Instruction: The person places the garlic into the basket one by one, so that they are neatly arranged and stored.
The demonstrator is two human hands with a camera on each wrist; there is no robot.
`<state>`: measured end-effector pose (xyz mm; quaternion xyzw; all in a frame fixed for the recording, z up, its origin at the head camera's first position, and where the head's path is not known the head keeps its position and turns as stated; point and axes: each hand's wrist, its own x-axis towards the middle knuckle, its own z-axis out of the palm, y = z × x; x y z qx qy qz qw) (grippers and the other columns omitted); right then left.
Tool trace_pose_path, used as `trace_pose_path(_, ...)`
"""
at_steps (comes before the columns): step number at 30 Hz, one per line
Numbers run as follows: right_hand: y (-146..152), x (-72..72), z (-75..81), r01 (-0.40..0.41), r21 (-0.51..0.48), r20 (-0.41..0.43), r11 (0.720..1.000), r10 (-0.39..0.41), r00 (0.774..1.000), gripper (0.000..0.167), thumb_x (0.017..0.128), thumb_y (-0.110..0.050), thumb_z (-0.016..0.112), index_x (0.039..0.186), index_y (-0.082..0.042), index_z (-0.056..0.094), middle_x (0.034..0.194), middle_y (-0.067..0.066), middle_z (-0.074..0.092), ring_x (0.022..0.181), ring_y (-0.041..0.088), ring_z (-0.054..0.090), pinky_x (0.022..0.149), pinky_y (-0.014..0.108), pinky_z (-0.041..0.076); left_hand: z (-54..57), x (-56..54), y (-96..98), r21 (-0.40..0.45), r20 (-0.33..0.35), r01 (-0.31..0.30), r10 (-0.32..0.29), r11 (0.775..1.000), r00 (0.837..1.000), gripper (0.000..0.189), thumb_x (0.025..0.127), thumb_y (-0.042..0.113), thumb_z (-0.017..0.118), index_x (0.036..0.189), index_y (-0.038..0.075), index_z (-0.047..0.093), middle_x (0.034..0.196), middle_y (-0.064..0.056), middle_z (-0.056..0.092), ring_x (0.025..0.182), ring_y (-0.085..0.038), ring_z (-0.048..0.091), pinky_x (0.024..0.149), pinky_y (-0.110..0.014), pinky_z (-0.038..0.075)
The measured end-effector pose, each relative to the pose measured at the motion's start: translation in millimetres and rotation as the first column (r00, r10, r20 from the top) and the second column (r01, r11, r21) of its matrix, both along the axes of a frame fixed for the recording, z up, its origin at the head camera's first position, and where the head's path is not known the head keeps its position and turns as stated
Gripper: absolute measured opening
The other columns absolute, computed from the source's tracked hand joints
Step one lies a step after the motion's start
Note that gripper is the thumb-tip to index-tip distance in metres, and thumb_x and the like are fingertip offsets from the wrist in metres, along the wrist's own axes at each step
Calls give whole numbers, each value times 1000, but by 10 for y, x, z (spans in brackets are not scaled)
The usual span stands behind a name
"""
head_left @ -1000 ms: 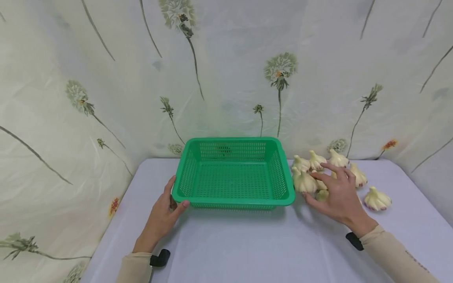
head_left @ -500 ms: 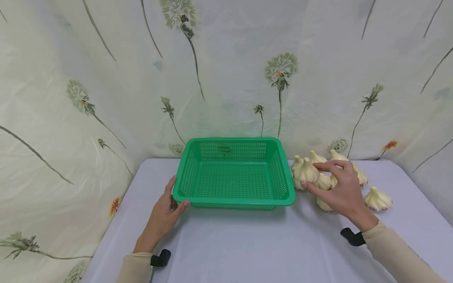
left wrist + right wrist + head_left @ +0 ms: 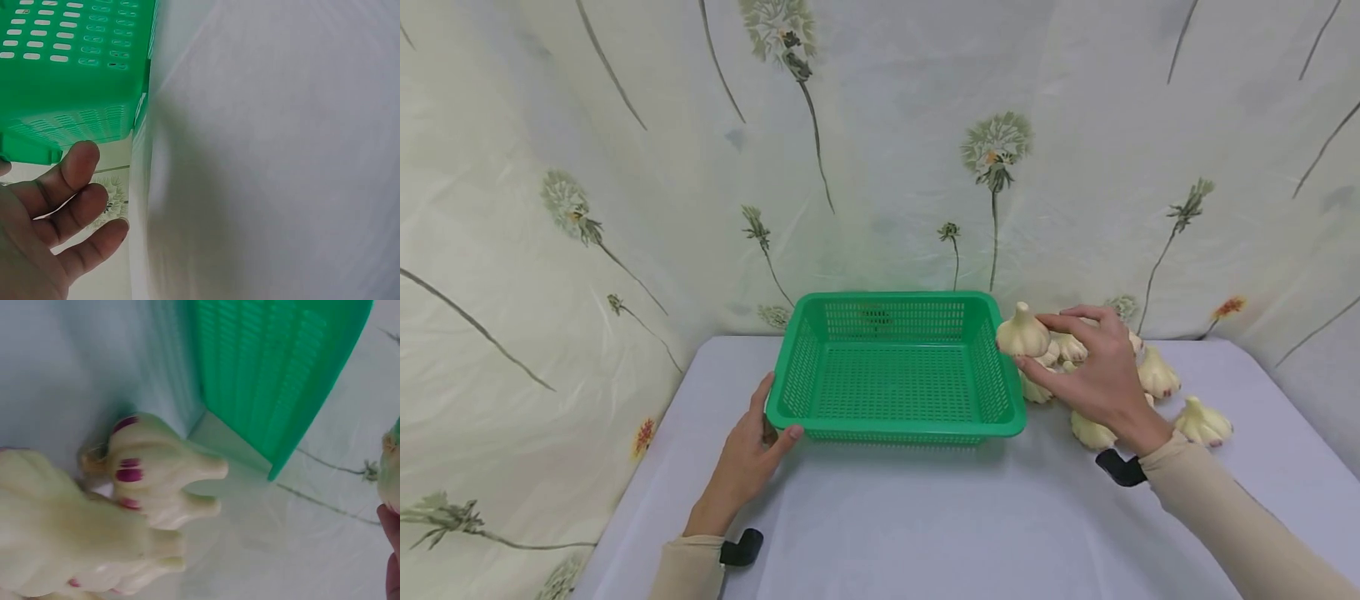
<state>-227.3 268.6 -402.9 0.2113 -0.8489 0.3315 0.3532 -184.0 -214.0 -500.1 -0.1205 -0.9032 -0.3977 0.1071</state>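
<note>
My right hand (image 3: 1093,367) pinches a garlic bulb (image 3: 1022,335) between thumb and fingers, its stem pointing up. The held bulb overlaps the right rim of a green plastic basket (image 3: 895,427) in the head view. Only part of this bulb and a bit of the hand show at the right edge of the right wrist view. At the basket's front left corner rests my left hand (image 3: 741,467), its thumb by the front rim and its fingers along the left side. In the left wrist view the fingers (image 3: 78,215) are loosely bent beside the basket wall (image 3: 69,94).
More garlic bulbs lie to the right of the basket, partly behind the right hand, among them a front one (image 3: 1092,431) and one at the far right (image 3: 1202,423). A white cloth covers the table (image 3: 925,525). Behind hangs a flower-printed curtain (image 3: 887,167).
My right hand has taken hold of a garlic bulb from the group, lifted it and brought it left to the basket's right rim. The left hand and basket have stayed in place.
</note>
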Motion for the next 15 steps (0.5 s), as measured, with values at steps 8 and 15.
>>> trace_pose_path(8, -249, -189, 116, -66, 31, -37, 997, 67, 997, 49, 66, -15, 96, 111, -3, 81, 105, 15, 71, 112, 37, 54, 91, 60, 37, -27, -10, -13, 15, 4, 8, -8, 1000, 1000, 90, 101, 39, 72, 171, 28, 16, 84, 5, 58, 78, -10, 56, 73, -27, 46)
trace_pose_path(15, -423, -312, 175, -107, 62, -22, 992, 108, 994, 50, 68, -17, 97, 113, -3, 81, 103, 13, 73, 113, 35, 52, 101, 71, 32, -4, -8, -27, 24, 9, 13, -13, 1000, 1000, 90, 102, 41, 71, 171, 27, 16, 85, 4, 56, 78, -13, 54, 72, -28, 45)
